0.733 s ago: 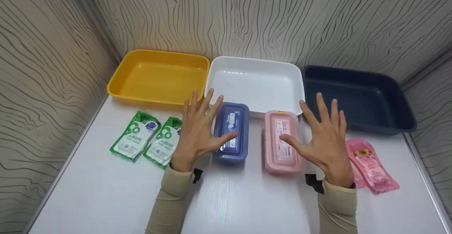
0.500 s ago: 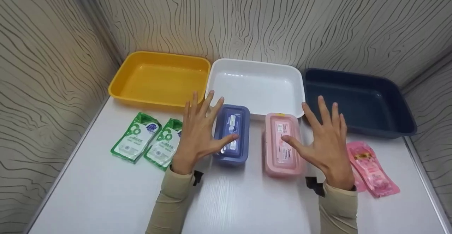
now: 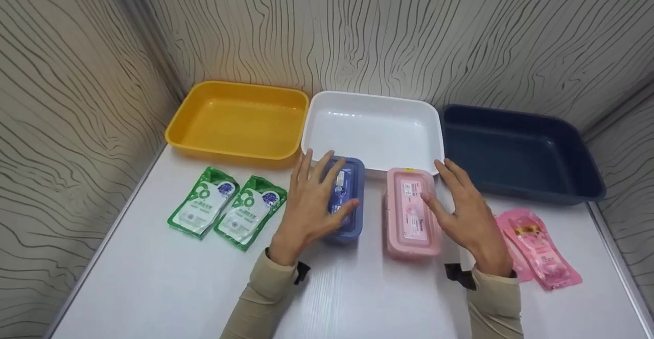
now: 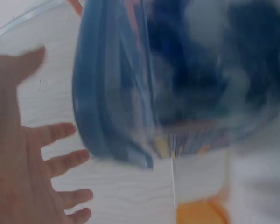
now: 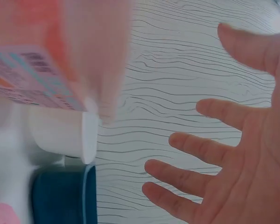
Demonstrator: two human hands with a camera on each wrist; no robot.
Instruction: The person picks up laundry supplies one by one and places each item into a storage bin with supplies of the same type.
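My left hand (image 3: 309,206), fingers spread, hovers over the left side of a blue lidded plastic box (image 3: 352,185) with a label on its lid. In the left wrist view, the open palm (image 4: 9,158) faces the box's side (image 4: 100,79), and nothing is in its grasp. My right hand (image 3: 467,221) is beside a matching pink box (image 3: 409,211), its thumb overlapping the lid's right edge in the head view. Straight fingers and a bare palm (image 5: 247,163) show in the right wrist view, apart from the pink box (image 5: 98,51).
Yellow (image 3: 240,124), white (image 3: 375,129) and navy (image 3: 521,150) trays line the back wall. Two green-white pouches (image 3: 225,208) lie on the table at left. Pink packets (image 3: 541,252) lie by the right wrist, partly overlapping.
My left hand has shifted right, further over the blue box, uncovering the second green pouch. My right hand has turned, its fingers now closer together. The head view has tilted slightly.
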